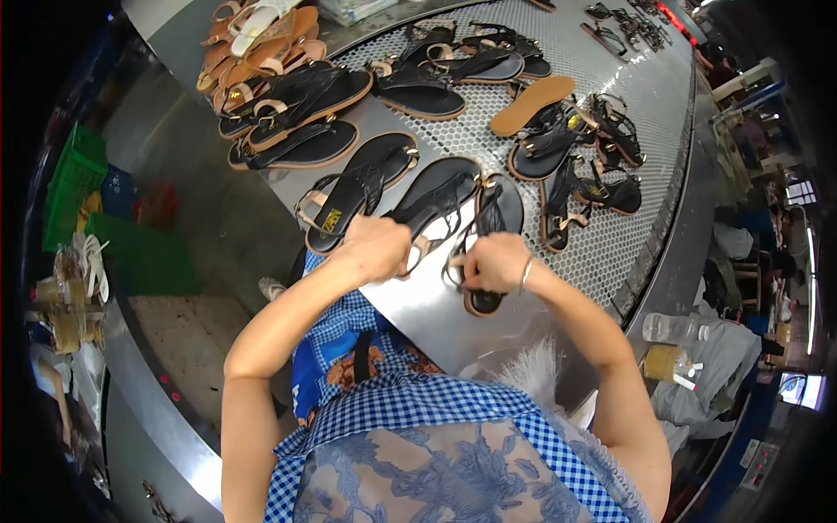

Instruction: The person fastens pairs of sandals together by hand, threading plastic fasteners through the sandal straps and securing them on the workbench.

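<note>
Three black strappy sandals lie close together in front of me at the metal table's near end. My left hand (377, 247) is closed, its fingers pinching around the heel strap of the middle sandal (438, 185). The left sandal (364, 181) lies beside that hand, with a yellow mark on its insole. On the right, my right hand (497, 263) is closed on the straps of another sandal (506, 206), whose heel shows below the fingers. Both sets of fingertips are partly hidden.
A pile of black sandals (301, 105) stands at the far left, with tan sandals (288, 44) behind it. More black sandals (558, 148) rest on the perforated conveyor (602, 253), one showing its tan sole. Plastic bottles (676, 329) stand to the right; a green crate (77, 179) is at far left.
</note>
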### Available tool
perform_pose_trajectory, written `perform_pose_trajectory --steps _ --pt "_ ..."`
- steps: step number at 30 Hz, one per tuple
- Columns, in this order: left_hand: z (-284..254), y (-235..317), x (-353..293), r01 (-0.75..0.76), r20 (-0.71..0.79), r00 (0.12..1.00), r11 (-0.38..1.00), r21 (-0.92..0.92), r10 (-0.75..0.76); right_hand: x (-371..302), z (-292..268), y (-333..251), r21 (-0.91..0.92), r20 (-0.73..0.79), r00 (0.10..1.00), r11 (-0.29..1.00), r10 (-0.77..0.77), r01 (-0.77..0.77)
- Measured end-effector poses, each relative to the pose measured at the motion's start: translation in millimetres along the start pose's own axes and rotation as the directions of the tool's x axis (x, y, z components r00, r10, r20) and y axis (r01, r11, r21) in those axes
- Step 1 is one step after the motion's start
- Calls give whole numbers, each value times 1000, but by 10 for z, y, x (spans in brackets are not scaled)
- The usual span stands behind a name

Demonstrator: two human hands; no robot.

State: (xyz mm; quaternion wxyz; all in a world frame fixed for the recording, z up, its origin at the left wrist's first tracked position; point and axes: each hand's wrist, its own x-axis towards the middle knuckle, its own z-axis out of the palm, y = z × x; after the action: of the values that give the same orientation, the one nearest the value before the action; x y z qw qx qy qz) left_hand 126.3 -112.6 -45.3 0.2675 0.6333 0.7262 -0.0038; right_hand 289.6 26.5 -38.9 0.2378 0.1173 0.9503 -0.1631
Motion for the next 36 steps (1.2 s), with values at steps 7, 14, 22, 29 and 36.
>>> perform_pose_trajectory --steps 7,14,22,29,36 --pt "352 379 92 -195 -229 962 958 -208 146 -120 430 -11 432 -325 939 901 113 42" --pt "484 413 -54 -296 -451 870 943 -155 199 -256 355 96 375 -350 921 876 -168 303" --pt "351 484 -275 -406 -861 466 815 -414 -205 -659 93 195 666 -362 918 734 162 133" --pt "415 667 -160 -513 -438 823 -145 -846 -361 -792 -59 224 944 -281 954 150 -100 294" --pt "379 825 -165 -529 -791 568 636 -562 -226 -545 33 -120 624 -666 735 637 130 453"
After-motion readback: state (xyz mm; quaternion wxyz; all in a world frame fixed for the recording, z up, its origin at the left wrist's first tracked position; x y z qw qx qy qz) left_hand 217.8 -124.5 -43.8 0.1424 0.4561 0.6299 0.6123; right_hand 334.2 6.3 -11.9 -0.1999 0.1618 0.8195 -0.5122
